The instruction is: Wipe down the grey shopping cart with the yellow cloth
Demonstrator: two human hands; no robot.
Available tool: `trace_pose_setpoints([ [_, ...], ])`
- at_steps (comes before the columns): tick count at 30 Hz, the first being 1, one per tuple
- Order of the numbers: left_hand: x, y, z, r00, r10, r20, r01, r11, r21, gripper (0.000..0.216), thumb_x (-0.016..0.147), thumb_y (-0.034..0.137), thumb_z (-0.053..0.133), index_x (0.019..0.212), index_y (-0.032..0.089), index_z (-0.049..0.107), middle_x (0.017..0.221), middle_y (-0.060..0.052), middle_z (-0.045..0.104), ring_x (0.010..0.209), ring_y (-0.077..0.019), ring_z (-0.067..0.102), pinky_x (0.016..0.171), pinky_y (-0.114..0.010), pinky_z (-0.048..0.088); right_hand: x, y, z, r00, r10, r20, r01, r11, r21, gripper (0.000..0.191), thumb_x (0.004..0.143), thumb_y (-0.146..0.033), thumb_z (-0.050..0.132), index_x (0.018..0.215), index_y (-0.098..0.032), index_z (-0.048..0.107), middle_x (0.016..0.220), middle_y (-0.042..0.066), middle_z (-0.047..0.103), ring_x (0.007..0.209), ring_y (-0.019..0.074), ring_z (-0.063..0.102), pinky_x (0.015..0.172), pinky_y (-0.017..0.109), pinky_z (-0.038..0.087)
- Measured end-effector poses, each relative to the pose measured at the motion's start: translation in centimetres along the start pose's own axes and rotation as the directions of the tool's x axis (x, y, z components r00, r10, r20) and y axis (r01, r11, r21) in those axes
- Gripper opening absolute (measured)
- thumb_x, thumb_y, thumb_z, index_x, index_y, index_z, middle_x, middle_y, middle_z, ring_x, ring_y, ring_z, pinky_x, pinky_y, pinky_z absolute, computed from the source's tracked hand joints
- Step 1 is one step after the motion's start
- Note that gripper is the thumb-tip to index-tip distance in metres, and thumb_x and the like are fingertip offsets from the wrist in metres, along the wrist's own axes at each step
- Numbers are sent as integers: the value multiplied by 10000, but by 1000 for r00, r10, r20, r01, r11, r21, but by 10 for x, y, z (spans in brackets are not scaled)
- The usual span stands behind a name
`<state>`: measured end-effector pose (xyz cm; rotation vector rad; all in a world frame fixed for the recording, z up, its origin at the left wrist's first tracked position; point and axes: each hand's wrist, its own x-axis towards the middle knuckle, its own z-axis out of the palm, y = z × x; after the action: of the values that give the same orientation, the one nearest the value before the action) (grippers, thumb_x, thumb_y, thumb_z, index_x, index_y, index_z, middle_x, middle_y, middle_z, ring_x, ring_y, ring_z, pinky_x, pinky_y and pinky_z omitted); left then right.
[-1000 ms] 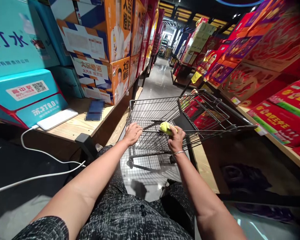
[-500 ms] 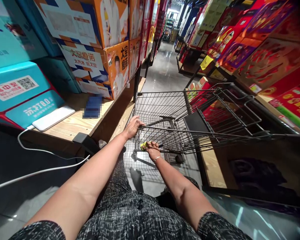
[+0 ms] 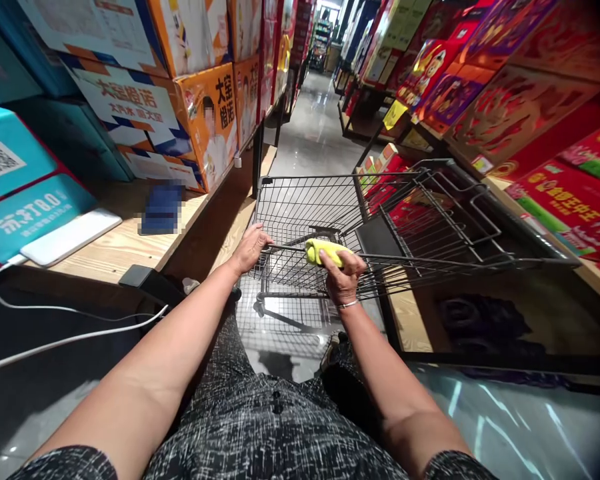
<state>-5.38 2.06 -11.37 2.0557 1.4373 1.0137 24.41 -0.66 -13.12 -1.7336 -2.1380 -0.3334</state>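
A dark wire shopping cart (image 3: 405,259) stands at an angle in front of me. My left hand (image 3: 249,249) is closed on the near left corner of its basket, fingers over the top rail. In my right hand (image 3: 344,279) is a folded yellow cloth (image 3: 325,252), pressed against the same top rail to the right of my left hand. The thumb lies against the cloth's near side, and the fingertips' far side is partly hidden.
On the wooden shelf (image 3: 180,230) at left lie a white power bank (image 3: 73,235) with a cable and a dark blue phone-like item (image 3: 161,208). Orange drink cartons (image 3: 207,127) are stacked behind. Red gift boxes (image 3: 555,193) line the right shelf. A tiled aisle (image 3: 315,113) runs ahead.
My right hand has risen with the yellow cloth from low on the cart's side to the top rail. My left hand keeps hold of the corner. The view has shifted slightly right.
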Motion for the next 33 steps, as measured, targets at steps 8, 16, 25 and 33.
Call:
trace_pose_setpoints([
  [8, 3, 0, 0, 998, -68, 15, 68, 997, 38, 705, 1042, 546, 94, 974, 201, 705, 1094, -72, 686, 1449, -221, 301, 1258, -393, 201, -62, -18, 82, 924, -171, 342, 128, 981, 145, 450, 927, -123, 492, 1172, -430, 711, 1334, 18, 545, 1234, 263, 393, 1015, 404, 356],
  [16, 2, -8, 1, 1000, -11, -9, 11, 999, 42, 811, 1028, 525, -5, 986, 189, 732, 1203, -87, 660, 1429, -228, 341, 1245, -419, 220, 3, -74, 11, 974, -227, 2, 224, 960, 170, 505, 931, -179, 493, 1339, -459, 595, 1340, 41, 520, 1238, 279, 360, 1023, 436, 337],
  [25, 3, -1, -6, 986, -123, 113, 99, 976, 196, 347, 990, 432, 402, 1044, 271, 704, 1324, -26, 620, 1464, -278, 291, 1173, -572, 255, 27, -35, -42, 984, -156, 85, 149, 985, 82, 629, 834, -91, 499, 1368, -416, 572, 1430, 26, 504, 1164, 288, 347, 864, 395, 348],
  [33, 5, 9, -3, 989, -134, 57, 112, 951, 289, 230, 937, 331, 497, 992, 288, 717, 1242, -25, 693, 1437, -290, 358, 1137, -599, 216, 24, 108, -85, 960, 271, 68, -269, 962, -40, 634, 754, -85, 482, 1319, -342, 614, 1351, 55, 532, 1120, 288, 380, 848, 382, 341],
])
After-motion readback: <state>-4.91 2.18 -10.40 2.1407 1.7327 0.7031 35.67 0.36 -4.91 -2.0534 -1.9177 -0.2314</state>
